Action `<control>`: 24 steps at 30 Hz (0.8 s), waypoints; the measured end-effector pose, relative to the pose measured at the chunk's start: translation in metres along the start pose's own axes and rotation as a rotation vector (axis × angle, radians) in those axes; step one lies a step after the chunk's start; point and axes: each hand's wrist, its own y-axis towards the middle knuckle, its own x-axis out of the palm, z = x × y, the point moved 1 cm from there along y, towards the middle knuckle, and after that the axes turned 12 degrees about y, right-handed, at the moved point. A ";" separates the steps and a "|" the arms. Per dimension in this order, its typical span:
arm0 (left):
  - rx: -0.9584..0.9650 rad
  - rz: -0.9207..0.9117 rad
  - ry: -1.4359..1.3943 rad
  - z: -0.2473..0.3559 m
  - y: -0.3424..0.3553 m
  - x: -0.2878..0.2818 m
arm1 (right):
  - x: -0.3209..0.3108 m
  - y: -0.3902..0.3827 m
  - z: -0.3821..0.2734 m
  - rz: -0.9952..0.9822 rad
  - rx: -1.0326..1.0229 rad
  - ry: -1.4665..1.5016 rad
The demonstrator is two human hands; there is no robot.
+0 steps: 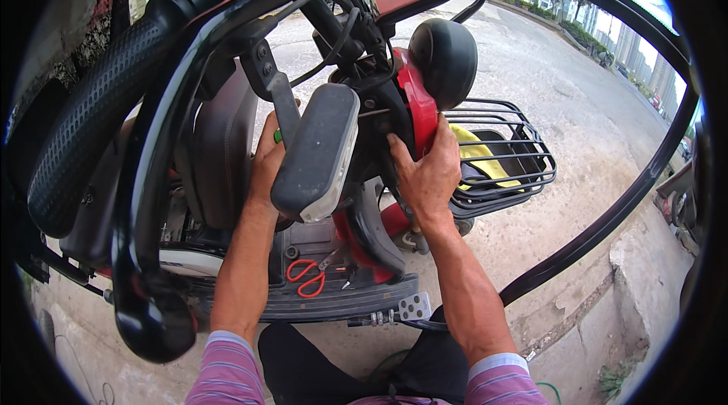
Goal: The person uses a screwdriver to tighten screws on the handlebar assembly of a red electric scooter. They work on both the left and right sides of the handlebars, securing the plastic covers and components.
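My left hand [265, 158] is closed around something small and green [277, 136], mostly hidden behind a dark oblong part with a clear edge [309, 155] on a bracket. My right hand [425, 170] grips the scooter's steering column at its red front panel [417, 102], thumb on the black column [375, 120] and fingers along the panel's right side. A black round housing [444, 56] sits just above that hand. On the footboard [311, 234] below lie red-handled scissors [306, 274], with a small tool beside them.
A black handlebar grip [98, 117] and curved bar fill the upper left, beside a seat [224, 139]. A wire basket [508, 185] with yellow cloth is at right. A black frame tube [584, 234] arches round the right. Concrete ground [561, 139], a broken curb [637, 291] and distant buildings surround the scooter.
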 end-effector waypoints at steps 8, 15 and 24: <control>-0.103 -0.023 0.030 -0.010 0.005 -0.011 | 0.002 0.001 -0.002 0.028 -0.022 -0.015; 0.012 -0.062 -0.188 -0.004 0.000 -0.004 | 0.002 0.000 0.002 0.032 -0.034 -0.021; 0.011 0.032 -0.159 -0.002 0.001 0.005 | 0.000 -0.001 0.000 0.002 -0.008 -0.012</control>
